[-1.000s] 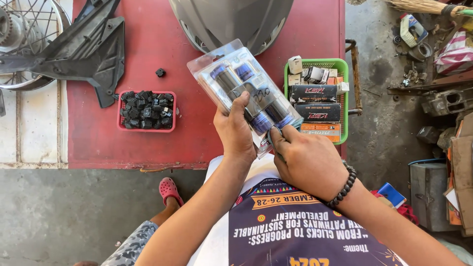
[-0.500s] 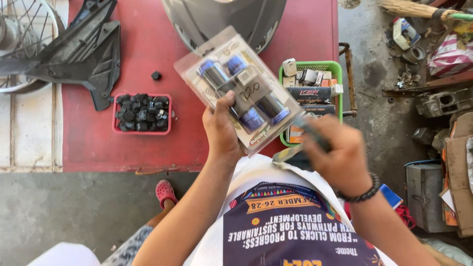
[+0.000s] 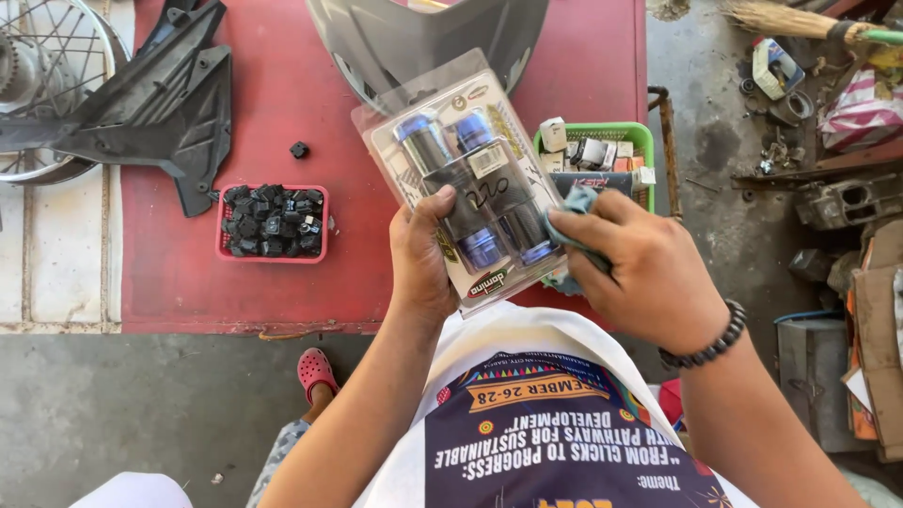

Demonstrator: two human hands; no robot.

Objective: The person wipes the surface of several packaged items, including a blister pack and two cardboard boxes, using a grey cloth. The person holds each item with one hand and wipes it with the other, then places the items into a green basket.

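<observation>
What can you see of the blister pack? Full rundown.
The blister pack is a clear plastic shell over a printed card, holding two dark grips side by side with shiny blue ends. A small white sticker sits on its front. It is held tilted above the red table, top end leaning left. The left hand grips its lower left edge, thumb across the front. The right hand presses a blue-grey cloth against its right edge. It looks sealed and undamaged.
</observation>
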